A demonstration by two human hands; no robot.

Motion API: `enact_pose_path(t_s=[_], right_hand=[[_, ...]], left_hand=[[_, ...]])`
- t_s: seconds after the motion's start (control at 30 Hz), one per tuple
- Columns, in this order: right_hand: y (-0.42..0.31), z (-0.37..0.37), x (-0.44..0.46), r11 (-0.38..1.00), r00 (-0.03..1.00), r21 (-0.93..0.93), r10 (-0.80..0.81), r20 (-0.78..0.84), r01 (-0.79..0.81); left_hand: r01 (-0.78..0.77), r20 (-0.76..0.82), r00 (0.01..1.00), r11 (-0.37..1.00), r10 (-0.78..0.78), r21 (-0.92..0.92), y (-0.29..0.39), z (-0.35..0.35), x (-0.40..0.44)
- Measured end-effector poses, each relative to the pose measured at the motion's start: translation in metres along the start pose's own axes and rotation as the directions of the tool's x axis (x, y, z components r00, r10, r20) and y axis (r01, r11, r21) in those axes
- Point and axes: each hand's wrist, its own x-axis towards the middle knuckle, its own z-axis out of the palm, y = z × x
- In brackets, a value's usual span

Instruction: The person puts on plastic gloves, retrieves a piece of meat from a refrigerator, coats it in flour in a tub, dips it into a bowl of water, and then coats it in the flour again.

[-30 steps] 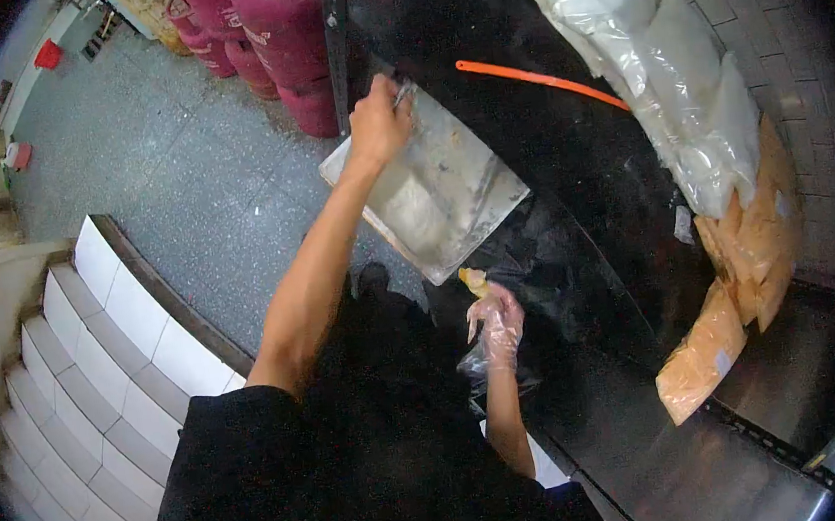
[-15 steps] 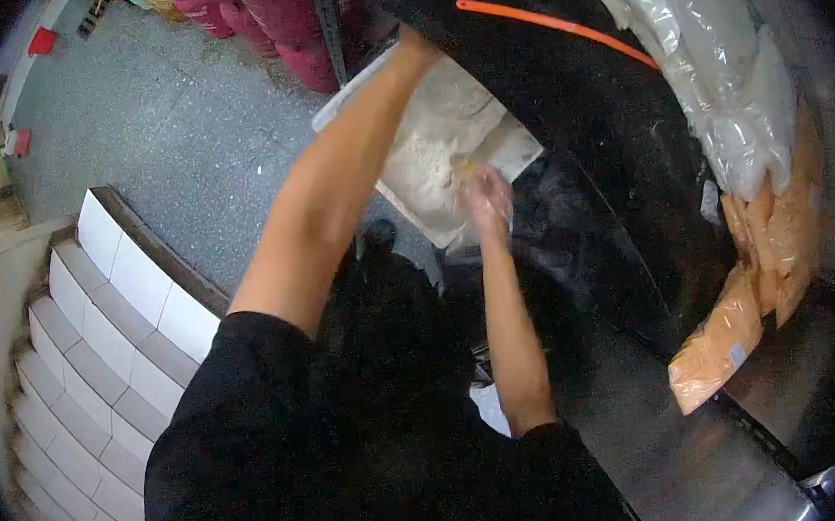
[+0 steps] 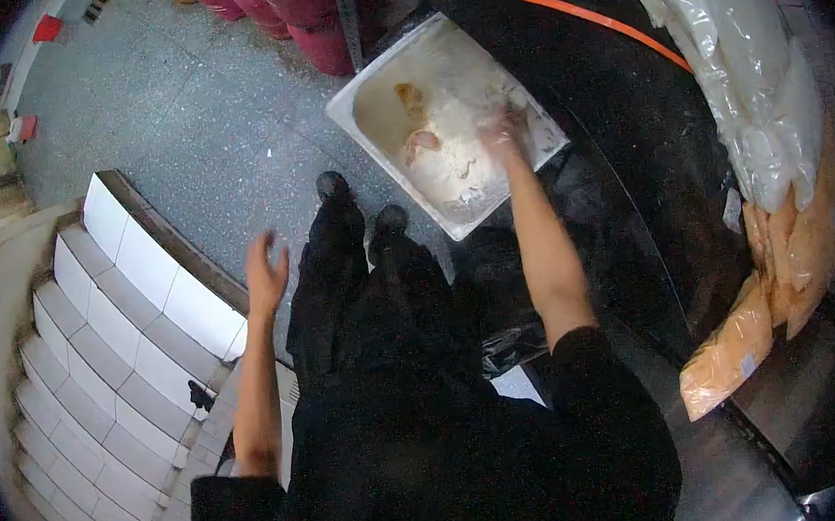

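Two irregular lumps (image 3: 423, 142): brown and pinkish, lay in the white rectangular tray (image 3: 382, 153), left of the right hand (image 3: 503, 136).
Right hand: was blurred at the white powder (image 3: 459, 148); its grip could not be told.
Left hand (image 3: 266, 273): hung loosely spread, well outside the tray.

The tub (image 3: 379, 65) sits ahead of the person (image 3: 427, 460), at the left edge of the desk (image 3: 645, 118), with powder (image 3: 462, 95) in it and two pieces (image 3: 420, 146) toward its left side. The right grip (image 3: 501, 137) is over the tub's right part. Down left, the left grip (image 3: 265, 272) hangs above the floor (image 3: 222, 108) (the steps (image 3: 108, 391) run farther left). Right of the tub lies a strip (image 3: 585, 15), then bags (image 3: 740, 59); cylinders (image 3: 304, 20) stand beyond, leftward.
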Motion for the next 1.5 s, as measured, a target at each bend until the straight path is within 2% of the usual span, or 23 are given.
enact_pose_path(t_s=[0.1, 0.13, 0.17, 0.23, 0.3, 0.4, 0.53, 0.6, 0.63, 0.67, 0.73, 0.8, 0.87, 0.97, 1.07, 1.13, 1.27, 1.3, 1.33, 1.37, 1.4, 1.47, 1.5], right_hand=[[-0.007, 0.003, -0.008, 0.999, 0.999, 0.0, 0.043, -0.023, -0.043], [-0.011, 0.004, -0.011, 0.999, 0.998, -0.029, 0.041, -0.04, -0.042], [-0.015, 0.007, -0.011, 0.996, 0.996, -0.039, 0.084, -0.04, -0.086], [-0.017, 0.023, -0.018, 0.985, 0.987, -0.069, 0.157, -0.045, -0.16], [-0.015, 0.052, -0.03, 0.928, 0.995, 0.359, 0.093, 0.033, -0.099], [-0.017, 0.095, -0.045, 0.515, 0.994, 0.855, -0.046, 0.095, -0.058], [-0.056, 0.069, -0.037, -0.049, 0.948, 0.973, 0.216, 0.232, -0.227], [-0.068, 0.048, -0.025, -0.231, 0.886, 0.941, 0.337, 0.317, -0.248], [-0.066, 0.042, -0.018, -0.259, 0.871, 0.939, 0.376, 0.314, -0.227], [-0.059, 0.035, -0.008, -0.26, 0.855, 0.946, 0.429, 0.291, -0.192], [-0.031, 0.023, 0.009, -0.083, 0.817, 0.988, 0.554, 0.156, -0.133], [0.003, 0.021, 0.011, 0.333, 0.754, 0.92, 0.653, -0.067, -0.207], [0.021, 0.026, 0.003, 0.681, 0.733, 0.616, 0.638, -0.235, -0.396], [0.007, 0.04, -0.019, 0.899, 0.875, 0.17, 0.434, -0.213, -0.404], [-0.021, 0.044, -0.024, 0.954, 0.951, 0.129, 0.287, -0.118, -0.272], [-0.031, 0.048, -0.025, 0.908, 0.921, 0.235, 0.378, -0.095, -0.348], [-0.075, 0.051, -0.001, 0.751, 0.833, 0.449, 0.552, -0.025, -0.484], [-0.061, 0.091, 0.008, 0.915, 0.934, 0.316, 0.315, -0.172, -0.25], [-0.07, 0.073, 0.003, 0.904, 0.963, 0.336, 0.268, 0.033, -0.263], [-0.089, 0.035, -0.008, 0.893, 0.95, 0.352, 0.206, 0.235, -0.28], [-0.095, 0.041, -0.011, 0.874, 0.949, 0.386, 0.216, 0.231, -0.293], [-0.107, 0.053, -0.017, 0.833, 0.946, 0.454, 0.238, 0.221, -0.316], [-0.122, 0.048, -0.026, 0.88, 0.953, 0.375, 0.231, 0.198, -0.291]], left_hand=[[0.338, 0.192, 0.923, 0.941, -0.332, 0.004, -0.144, 0.014, -0.142], [0.331, 0.139, 0.929, 0.938, -0.343, 0.102, -0.139, 0.003, -0.171], [0.51, 0.182, 0.819, 0.835, -0.545, 0.207, -0.128, -0.006, -0.19], [0.644, 0.255, 0.754, 0.759, -0.605, -0.101, -0.197, 0.021, -0.261], [0.668, 0.356, 0.692, 0.744, -0.628, 0.016, -0.18, 0.028, -0.27], [0.78, 0.436, 0.601, 0.611, -0.669, -0.137, -0.176, 0.047, -0.278], [0.849, 0.553, 0.345, 0.001, -0.759, -0.528, -0.104, 0.04, -0.207], [0.685, 0.414, 0.722, 0.489, -0.554, -0.54, -0.176, 0.084, -0.221], [0.644, 0.398, 0.765, 0.584, -0.506, -0.494, -0.183, 0.085, -0.215], [0.592, 0.381, 0.804, 0.673, -0.456, -0.444, -0.189, 0.086, -0.209], [0.728, 0.408, 0.682, 0.619, -0.607, -0.295, -0.138, 0.04, -0.171], [0.642, 0.421, 0.76, 0.674, -0.495, -0.365, -0.123, 0.023, -0.165], [0.611, 0.393, 0.781, 0.724, -0.484, -0.322, -0.124, 0.013, -0.166], [0.651, 0.38, 0.735, 0.741, -0.561, -0.164, -0.121, 0.011, -0.178], [0.677, 0.476, 0.712, 0.685, -0.516, -0.27, -0.129, 0.006, -0.183], [0.684, 0.472, 0.729, 0.546, -0.495, -0.484, -0.161, 0.023, -0.214], [0.718, 0.472, 0.696, 0.507, -0.541, -0.477, -0.212, 0.046, -0.235], [0.758, 0.525, 0.651, 0.441, -0.549, -0.48, -0.198, 0.039, -0.223], [0.799, 0.578, 0.6, 0.37, -0.553, -0.475, -0.183, 0.033, -0.214], [0.77, 0.553, 0.638, 0.459, -0.536, -0.444, -0.178, 0.03, -0.208], [0.734, 0.526, 0.675, 0.543, -0.518, -0.407, -0.173, 0.027, -0.203], [0.506, 0.431, 0.777, 0.863, -0.458, 0.004, -0.195, 0.035, -0.194], [0.576, 0.444, 0.765, 0.803, -0.466, -0.149, -0.191, 0.035, -0.187]])
